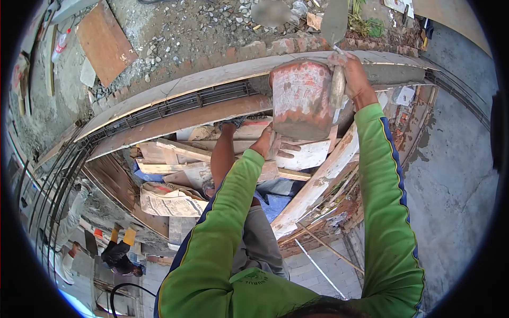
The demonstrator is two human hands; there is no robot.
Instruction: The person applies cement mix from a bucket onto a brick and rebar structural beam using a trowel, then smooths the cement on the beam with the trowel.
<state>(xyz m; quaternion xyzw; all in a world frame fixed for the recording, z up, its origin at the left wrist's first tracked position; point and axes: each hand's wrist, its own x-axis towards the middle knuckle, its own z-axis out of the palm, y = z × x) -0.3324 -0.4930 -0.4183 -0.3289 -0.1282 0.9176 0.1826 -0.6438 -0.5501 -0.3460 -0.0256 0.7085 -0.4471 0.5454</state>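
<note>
A red bucket [302, 98] smeared with grey cement is tilted over the board-sided formwork [212, 71], its base toward me. My left hand [265, 144] is at the bucket's lower left edge, fingers spread beneath its base. Beside the bucket's right side, my right hand [351, 74] grips the wooden handle of a trowel [335, 24], whose grey blade points away from me. Wet cement [392, 74] lies in the form to the right of the hand. Steel rebar [175, 105] shows between the boards to the left. The bucket's opening is hidden.
Gravel [175, 42] and a brown board [106, 42] lie beyond the form. Loose planks [185, 151] and a paper sack [172, 199] are below the hands. Bent rebar [58, 185] stands at left. Other people [123, 254] are at lower left. A concrete slab [450, 153] spans the right.
</note>
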